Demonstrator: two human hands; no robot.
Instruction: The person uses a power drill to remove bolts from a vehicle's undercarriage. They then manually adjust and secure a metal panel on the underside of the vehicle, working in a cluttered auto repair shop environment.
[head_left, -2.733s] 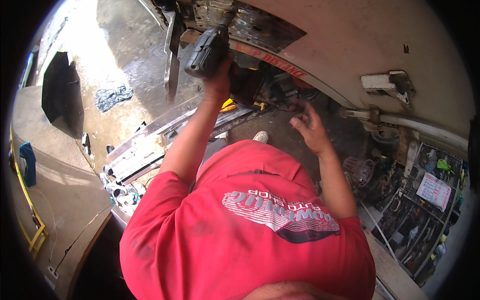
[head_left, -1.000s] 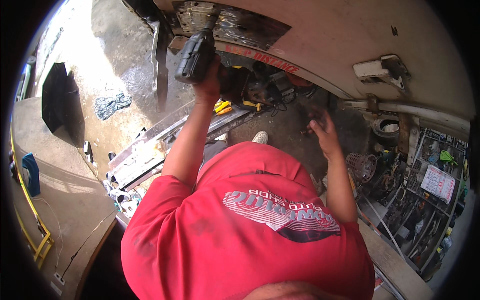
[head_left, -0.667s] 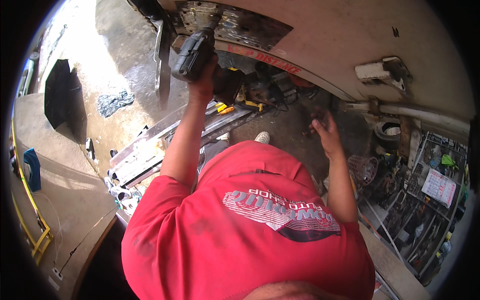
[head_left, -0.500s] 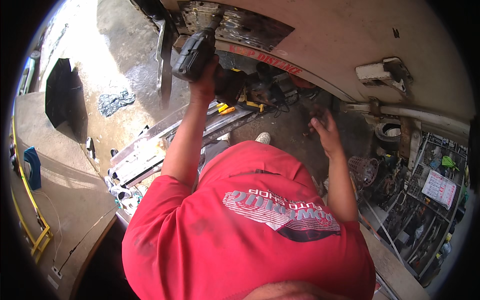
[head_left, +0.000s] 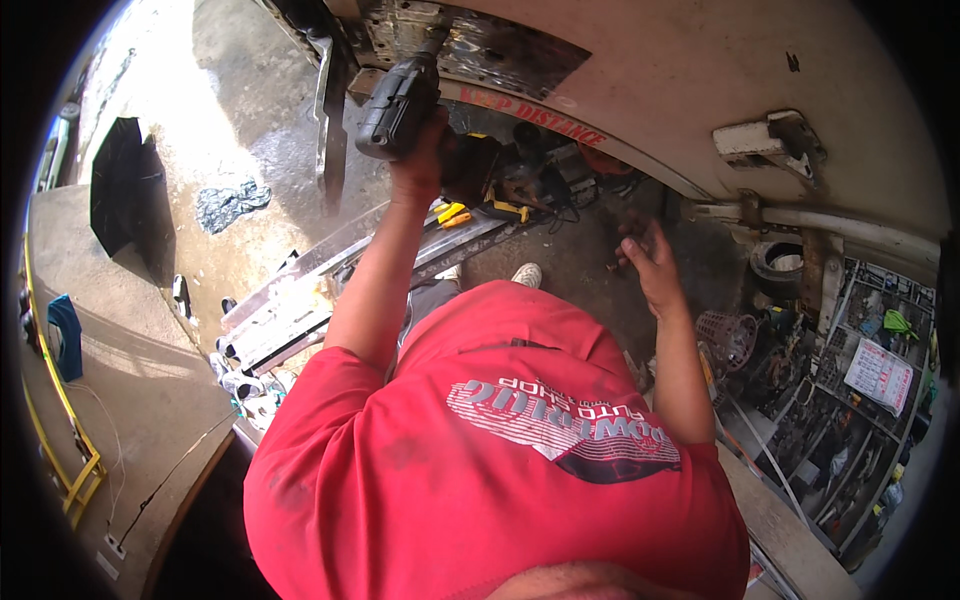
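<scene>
The left hand [head_left: 420,160] is clamped round the grip of a black power drill [head_left: 398,100], raised at 11 o'clock with its nose against the shiny metal plate [head_left: 480,50] on the cream vehicle body [head_left: 700,90]. The right hand [head_left: 650,262], at 2 o'clock, hangs open and empty, fingers apart. Yellow-handled tools [head_left: 455,213] lie just below the drill; a red shirt [head_left: 500,460] fills 6 o'clock.

A dark rag [head_left: 232,203] lies on the wet concrete floor [head_left: 200,90]; a tyre [head_left: 775,265] and a red basket [head_left: 728,340] sit apart, on the right.
</scene>
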